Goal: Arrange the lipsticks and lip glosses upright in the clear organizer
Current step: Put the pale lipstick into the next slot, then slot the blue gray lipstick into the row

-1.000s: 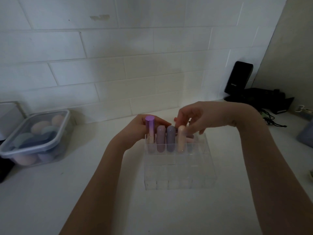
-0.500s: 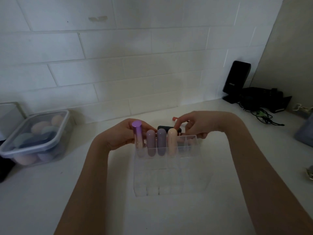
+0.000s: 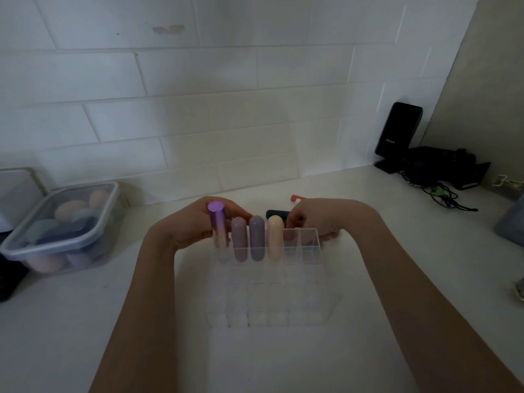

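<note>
A clear acrylic organizer with a grid of small square compartments (image 3: 310, 245) sits on the white countertop (image 3: 411, 251) at the centre of the frame. Its back row holds four tubes standing upright side by side: a metallic purple tube fading to pale pink (image 3: 217, 226) at the left end, then a dusty pink round-topped tube (image 3: 239, 239), a grey-lilac round-topped tube (image 3: 257, 238) and a peach round-topped tube (image 3: 275, 238). The two back compartments to the right of them look empty.

The left hand (image 3: 187, 226) curls around the organizer's back left corner, fingers closed against the purple tube. The right hand (image 3: 317, 218) rests at the back right edge, its fingers bent around the end of a dark navy tube (image 3: 276, 213) lying behind the organizer. A small red-and-white tube (image 3: 296, 198) lies just beyond that hand.

At the left of the frame stands a lidded clear plastic box of pastel makeup sponges (image 3: 65, 225). A black speaker (image 3: 398, 131) and tangled cables (image 3: 442, 194) occupy the upper right.
</note>
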`<state>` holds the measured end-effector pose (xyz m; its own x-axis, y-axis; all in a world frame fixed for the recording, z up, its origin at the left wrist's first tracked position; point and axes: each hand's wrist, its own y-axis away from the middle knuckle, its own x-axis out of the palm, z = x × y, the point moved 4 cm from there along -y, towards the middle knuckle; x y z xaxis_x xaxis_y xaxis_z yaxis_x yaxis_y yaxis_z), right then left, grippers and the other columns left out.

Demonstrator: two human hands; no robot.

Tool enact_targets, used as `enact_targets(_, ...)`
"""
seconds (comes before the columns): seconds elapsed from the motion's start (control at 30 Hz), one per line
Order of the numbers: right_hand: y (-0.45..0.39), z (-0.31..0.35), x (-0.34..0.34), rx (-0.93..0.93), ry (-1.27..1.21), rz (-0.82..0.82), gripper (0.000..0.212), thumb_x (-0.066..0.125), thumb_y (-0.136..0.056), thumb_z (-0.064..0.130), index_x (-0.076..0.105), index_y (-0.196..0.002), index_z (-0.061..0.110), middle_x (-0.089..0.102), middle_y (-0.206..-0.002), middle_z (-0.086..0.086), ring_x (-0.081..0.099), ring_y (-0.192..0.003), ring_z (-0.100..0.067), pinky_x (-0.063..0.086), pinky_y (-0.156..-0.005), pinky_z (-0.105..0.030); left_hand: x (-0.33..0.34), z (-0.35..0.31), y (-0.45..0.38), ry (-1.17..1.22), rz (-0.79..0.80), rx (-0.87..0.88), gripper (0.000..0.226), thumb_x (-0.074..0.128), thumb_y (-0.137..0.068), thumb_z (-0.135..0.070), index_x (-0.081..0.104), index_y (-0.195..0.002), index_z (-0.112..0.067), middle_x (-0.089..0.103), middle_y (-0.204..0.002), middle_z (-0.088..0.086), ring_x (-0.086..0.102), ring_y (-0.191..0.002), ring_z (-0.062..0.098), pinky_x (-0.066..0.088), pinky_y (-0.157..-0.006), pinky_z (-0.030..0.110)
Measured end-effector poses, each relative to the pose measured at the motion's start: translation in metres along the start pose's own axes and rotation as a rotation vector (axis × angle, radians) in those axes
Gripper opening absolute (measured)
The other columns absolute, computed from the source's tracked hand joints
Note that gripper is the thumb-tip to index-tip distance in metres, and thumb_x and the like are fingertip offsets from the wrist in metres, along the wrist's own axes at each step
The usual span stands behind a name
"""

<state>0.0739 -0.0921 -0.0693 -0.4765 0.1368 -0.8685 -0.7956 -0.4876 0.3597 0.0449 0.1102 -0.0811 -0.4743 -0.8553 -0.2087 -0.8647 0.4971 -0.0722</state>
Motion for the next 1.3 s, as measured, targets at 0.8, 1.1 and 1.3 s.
enact_targets(0.8,0.011,0.037,-0.026,-0.442,-0.920,-0.406,0.024,0.054,-0.095,0.013,0.050,-0.119,0.011,0.064,-0.111,-0.006,0.069,-0.093,-0.020,0.060,-0.080,-0.038,0.016,0.004,-0.031,0.183,-0.060,-0.016,0.039,0.071,-0.071,-0.016,0.057,-0.106,-0.004,0.072,-0.094,0.008,0.067,-0.086,0.019,0.054,-0.082,0.031)
enact_targets(1.1,0.013,0.032,-0.030,-0.415,-0.977,-0.532,0.031,0.063,-0.089,0.009,0.051,-0.118,0.016,0.065,-0.104,-0.012,0.071,-0.092,-0.026,0.061,-0.078,-0.043,0.014,-0.004,-0.024,0.300,-0.156,0.046,0.013,0.060,-0.084,-0.012,0.065,-0.096,-0.010,0.074,-0.079,0.006,0.071,-0.081,0.020,0.057,-0.073,0.026)
enact_targets(1.3,0.030,0.026,-0.035,-0.362,-1.023,-0.691,0.028,0.070,-0.083,0.006,0.044,-0.091,0.012,0.064,-0.106,-0.015,0.072,-0.082,-0.019,0.061,-0.070,-0.031,0.011,-0.025,-0.010,0.457,-0.322,0.149,0.021,0.046,-0.093,-0.009,0.063,-0.105,-0.008,0.074,-0.085,0.007,0.071,-0.087,0.019,0.057,-0.073,0.024)
